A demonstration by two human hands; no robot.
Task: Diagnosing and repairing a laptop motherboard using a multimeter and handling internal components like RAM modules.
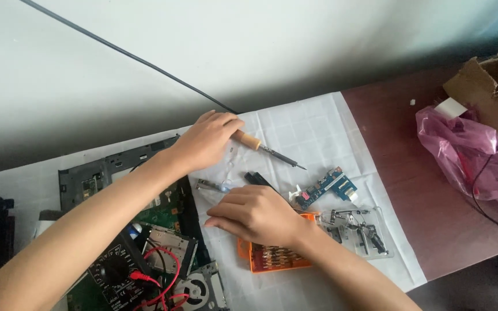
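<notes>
Gripping a soldering iron (266, 150) by its wooden handle, left hand (206, 141) keeps it over the white cloth (312, 129). Long axis slants, tip pointing lower-right toward the small blue circuit board (327, 187). Right hand (255, 214) curls on a small metal part (211, 185); can't tell if pinched.

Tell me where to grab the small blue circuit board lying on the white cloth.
Grip the small blue circuit board by its two long edges, coming from above. It lies flat on the white cloth, and its top carries connectors, so pinching the bare edges seems safest.
</notes>
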